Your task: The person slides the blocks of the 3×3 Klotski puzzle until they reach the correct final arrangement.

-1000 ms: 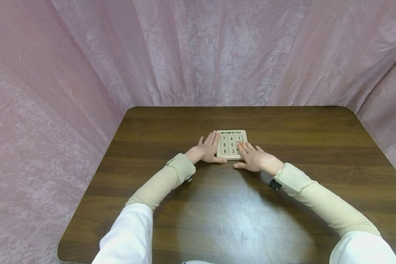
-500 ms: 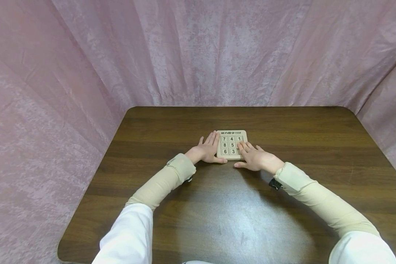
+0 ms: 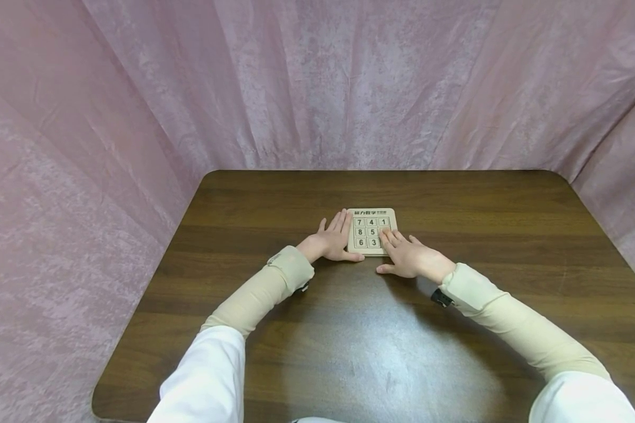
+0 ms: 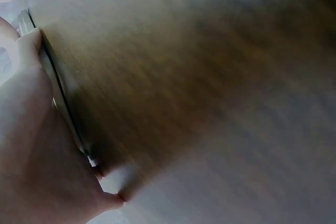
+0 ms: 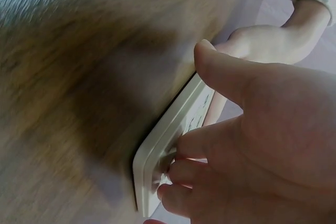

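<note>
A pale number slide puzzle (image 3: 367,254) lies flat on the table, with dark characters along its far edge. Its visible tiles read 7, 4, 1, then 8, 5, then 6, 3. The left hand (image 3: 334,239) lies against the puzzle's left side with straight fingers, its thumb along the near edge. Fingertips of the right hand (image 3: 408,255) touch the puzzle's right column and cover its middle and lower part, so what lies there is hidden. In the right wrist view, the right thumb (image 5: 210,64) is held apart from the other fingers, above the puzzle's edge (image 5: 163,140).
The brown wooden table (image 3: 243,200) has rounded far corners. Behind it hangs a pink curtain (image 3: 317,88), which also runs down the left side. Dark devices, such as the one under the right wrist (image 3: 441,296), sit at both cuffs.
The right hand has shifted very slightly over the puzzle, its thumb a little nearer the person. The left hand and the puzzle stay where they were.
</note>
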A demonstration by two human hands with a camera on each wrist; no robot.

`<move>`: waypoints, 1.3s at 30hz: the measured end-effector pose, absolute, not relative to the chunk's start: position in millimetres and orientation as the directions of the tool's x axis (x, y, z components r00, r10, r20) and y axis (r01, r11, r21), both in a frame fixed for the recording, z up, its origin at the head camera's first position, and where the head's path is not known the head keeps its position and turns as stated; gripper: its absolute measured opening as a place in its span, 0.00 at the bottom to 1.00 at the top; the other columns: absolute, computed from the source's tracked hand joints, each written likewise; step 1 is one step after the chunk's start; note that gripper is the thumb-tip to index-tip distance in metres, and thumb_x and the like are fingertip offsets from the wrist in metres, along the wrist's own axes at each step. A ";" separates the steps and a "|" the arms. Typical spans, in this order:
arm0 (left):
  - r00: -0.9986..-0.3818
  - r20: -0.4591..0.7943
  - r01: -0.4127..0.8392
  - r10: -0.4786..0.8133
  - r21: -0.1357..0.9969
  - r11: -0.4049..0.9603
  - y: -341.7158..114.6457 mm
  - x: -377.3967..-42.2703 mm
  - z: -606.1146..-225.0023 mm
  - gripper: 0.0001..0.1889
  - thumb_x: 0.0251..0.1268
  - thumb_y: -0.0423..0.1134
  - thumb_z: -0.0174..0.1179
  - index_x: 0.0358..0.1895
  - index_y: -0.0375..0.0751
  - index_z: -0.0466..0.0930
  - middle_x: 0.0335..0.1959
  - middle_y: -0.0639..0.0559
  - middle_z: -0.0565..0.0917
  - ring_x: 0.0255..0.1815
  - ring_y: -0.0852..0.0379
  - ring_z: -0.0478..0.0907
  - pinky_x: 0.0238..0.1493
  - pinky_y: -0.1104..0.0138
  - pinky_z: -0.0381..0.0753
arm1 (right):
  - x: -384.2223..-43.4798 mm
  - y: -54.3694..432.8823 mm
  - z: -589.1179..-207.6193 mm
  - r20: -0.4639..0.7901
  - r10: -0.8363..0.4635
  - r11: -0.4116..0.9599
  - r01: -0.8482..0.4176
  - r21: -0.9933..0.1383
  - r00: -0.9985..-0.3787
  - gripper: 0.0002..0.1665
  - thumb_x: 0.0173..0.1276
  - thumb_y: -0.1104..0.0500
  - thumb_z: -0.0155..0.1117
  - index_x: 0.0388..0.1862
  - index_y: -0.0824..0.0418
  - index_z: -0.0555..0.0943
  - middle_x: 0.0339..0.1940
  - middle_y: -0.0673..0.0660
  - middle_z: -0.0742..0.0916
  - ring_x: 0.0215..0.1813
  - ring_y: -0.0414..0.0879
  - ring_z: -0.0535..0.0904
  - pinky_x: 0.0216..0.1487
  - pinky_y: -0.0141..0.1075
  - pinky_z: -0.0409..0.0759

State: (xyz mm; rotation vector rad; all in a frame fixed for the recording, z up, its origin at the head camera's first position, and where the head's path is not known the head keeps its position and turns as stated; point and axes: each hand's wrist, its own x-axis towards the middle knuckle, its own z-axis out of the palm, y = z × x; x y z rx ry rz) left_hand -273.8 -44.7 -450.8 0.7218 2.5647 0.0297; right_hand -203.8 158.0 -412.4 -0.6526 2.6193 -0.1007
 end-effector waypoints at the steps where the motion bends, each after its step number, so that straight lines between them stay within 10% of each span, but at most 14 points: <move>1: -0.750 -0.437 0.487 0.497 0.145 0.861 -44.8 -273.7 -450.4 0.62 0.59 0.76 0.46 0.75 0.39 0.17 0.78 0.41 0.24 0.80 0.49 0.24 0.77 0.46 0.37 | -202.9 157.2 -412.2 -0.396 -0.466 0.884 -0.435 -0.172 -0.791 0.51 0.73 0.40 0.52 0.77 0.72 0.46 0.78 0.71 0.51 0.78 0.66 0.47 0.72 0.63 0.51; 39: -0.754 -0.432 0.484 0.495 0.144 0.863 -44.8 -272.2 -449.9 0.62 0.58 0.77 0.45 0.75 0.39 0.18 0.78 0.42 0.24 0.80 0.49 0.25 0.77 0.47 0.37 | -187.6 153.1 -408.4 -0.391 -0.510 0.859 -0.476 -0.188 -0.766 0.51 0.71 0.41 0.55 0.76 0.73 0.49 0.77 0.73 0.55 0.78 0.65 0.49 0.72 0.63 0.53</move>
